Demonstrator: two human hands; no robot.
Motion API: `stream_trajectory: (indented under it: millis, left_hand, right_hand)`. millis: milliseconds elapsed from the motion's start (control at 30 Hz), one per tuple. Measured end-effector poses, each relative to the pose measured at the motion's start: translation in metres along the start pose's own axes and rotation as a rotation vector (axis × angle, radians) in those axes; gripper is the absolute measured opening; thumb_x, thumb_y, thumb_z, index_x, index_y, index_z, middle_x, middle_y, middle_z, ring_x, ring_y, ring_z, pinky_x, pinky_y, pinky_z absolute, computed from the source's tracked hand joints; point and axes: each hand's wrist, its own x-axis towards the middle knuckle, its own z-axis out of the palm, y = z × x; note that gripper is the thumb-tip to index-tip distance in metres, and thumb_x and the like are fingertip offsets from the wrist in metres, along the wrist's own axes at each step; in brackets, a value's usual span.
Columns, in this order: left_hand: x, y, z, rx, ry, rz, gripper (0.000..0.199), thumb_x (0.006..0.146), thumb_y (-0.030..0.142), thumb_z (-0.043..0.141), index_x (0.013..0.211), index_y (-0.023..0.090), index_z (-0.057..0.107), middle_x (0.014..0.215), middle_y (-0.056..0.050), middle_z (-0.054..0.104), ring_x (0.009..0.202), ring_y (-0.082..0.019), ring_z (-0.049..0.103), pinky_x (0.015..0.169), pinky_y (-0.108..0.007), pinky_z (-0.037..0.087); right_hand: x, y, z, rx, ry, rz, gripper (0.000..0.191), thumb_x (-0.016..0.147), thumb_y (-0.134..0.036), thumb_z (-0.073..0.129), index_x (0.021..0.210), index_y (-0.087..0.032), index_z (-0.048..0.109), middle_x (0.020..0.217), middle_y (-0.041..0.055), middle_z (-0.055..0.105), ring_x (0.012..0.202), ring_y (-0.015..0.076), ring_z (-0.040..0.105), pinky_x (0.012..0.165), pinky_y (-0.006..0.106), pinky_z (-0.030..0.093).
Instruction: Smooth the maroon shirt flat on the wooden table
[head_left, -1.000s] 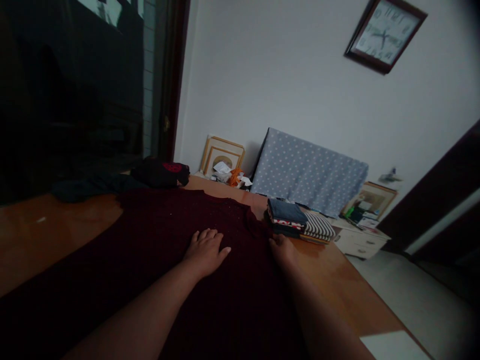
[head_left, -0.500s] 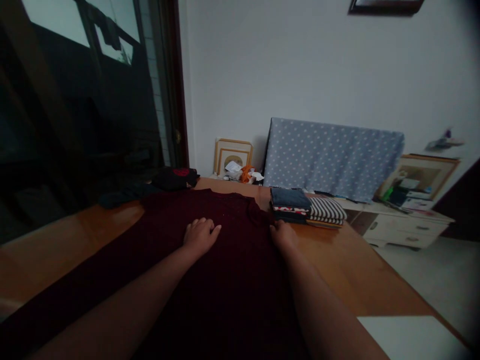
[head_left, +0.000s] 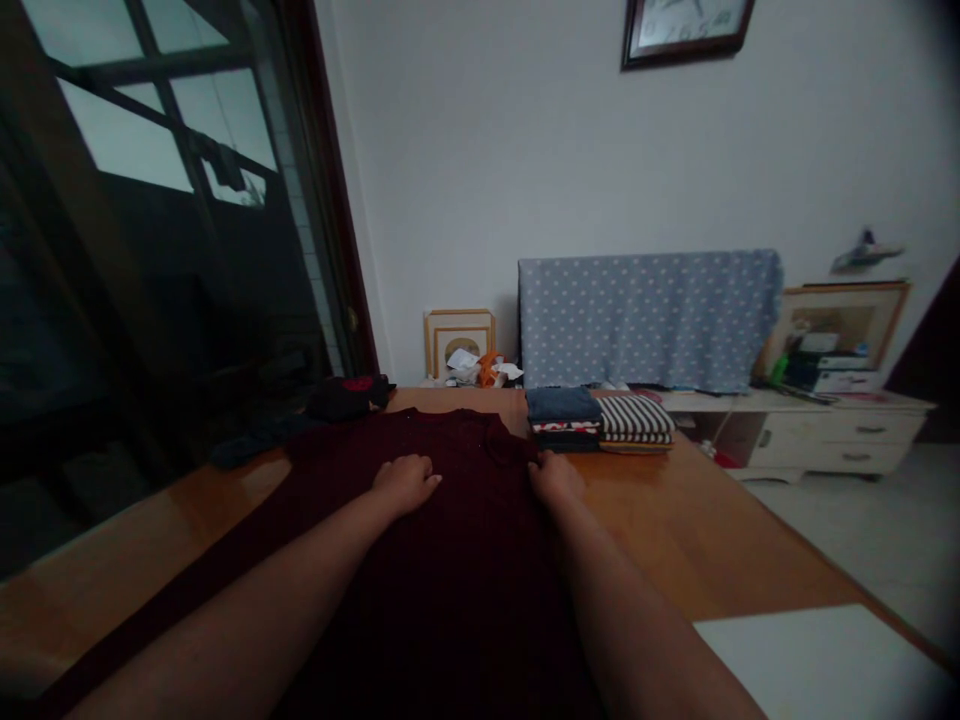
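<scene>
A dark maroon long-sleeved top (head_left: 465, 560) lies spread over the wooden table, its neckline at the far end and one sleeve stretching to the lower left. My left hand (head_left: 407, 484) rests on the chest part, palm down, thumb held apart from the fingers and nothing visible in it. At the top's right edge, near the shoulder, my right hand (head_left: 556, 478) has its fingers closed on the fabric. The right sleeve looks bunched by that shoulder; the dark cloth hides its exact lie.
Beyond my right hand stand folded clothes: a denim-topped stack (head_left: 562, 405) beside a striped stack (head_left: 636, 420). Dark clothes (head_left: 349, 398) lie at the far left of the table (head_left: 675, 540). A white sheet (head_left: 817, 655) is at the lower right. A white cabinet (head_left: 847, 440) stands behind.
The view has tilted up and turned slightly, bringing the wall clock further into sight. The fingers of my left hand look drawn closer together; my right hand keeps its hold on the edge.
</scene>
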Motion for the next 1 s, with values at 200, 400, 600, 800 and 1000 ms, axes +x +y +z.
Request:
stream_trajectory:
  millis: [200,400,600,800,1000]
  left_hand:
    - [0.048,0.072,-0.005,-0.032,0.096,0.186,0.027,0.092,0.046,0.055,0.107,0.027,0.067,0.113,-0.007,0.068,0.106,-0.025,0.062,0.089,-0.035,0.047]
    - [0.092,0.127,0.012,-0.130,0.100,0.333,0.031,0.087,0.043,0.063,0.114,0.029,0.068,0.121,-0.007,0.067,0.115,-0.029,0.057,0.098,-0.041,0.044]
    - [0.117,0.131,0.030,-0.201,0.093,0.317,0.018,0.081,0.024,0.063,0.096,0.028,0.072,0.108,-0.005,0.073,0.109,-0.030,0.058,0.097,-0.046,0.042]
    - [0.133,0.113,0.033,-0.361,0.152,0.234,0.018,0.080,0.020,0.061,0.090,0.030,0.072,0.102,0.000,0.075,0.103,-0.025,0.062,0.092,-0.039,0.044]
    - [0.149,0.085,0.036,-0.540,0.254,0.066,0.024,0.088,0.019,0.050,0.105,0.022,0.067,0.103,-0.004,0.074,0.093,-0.019,0.067,0.080,-0.029,0.050]
  right_hand:
    - [0.003,0.001,-0.001,0.012,0.005,-0.004,0.034,0.092,-0.043,0.053,0.114,-0.023,0.068,0.119,0.0136,0.069,0.108,0.0295,0.068,0.084,0.038,0.051]
    - [0.004,0.003,0.001,0.027,0.031,-0.031,0.030,0.091,-0.040,0.052,0.113,-0.028,0.068,0.116,0.0098,0.070,0.106,0.0270,0.069,0.083,0.036,0.051]
    - [0.010,0.001,-0.001,0.023,0.014,0.008,0.032,0.090,-0.044,0.052,0.112,-0.027,0.068,0.116,0.0105,0.071,0.106,0.0288,0.069,0.082,0.038,0.052]
    - [0.011,-0.001,-0.002,0.013,0.017,0.044,0.028,0.091,-0.036,0.050,0.109,-0.026,0.069,0.113,0.0103,0.073,0.105,0.0284,0.070,0.082,0.037,0.052]
    - [0.012,-0.002,-0.004,0.018,-0.005,0.068,0.027,0.090,-0.031,0.049,0.107,-0.024,0.069,0.113,0.0115,0.073,0.105,0.0307,0.069,0.082,0.039,0.053]
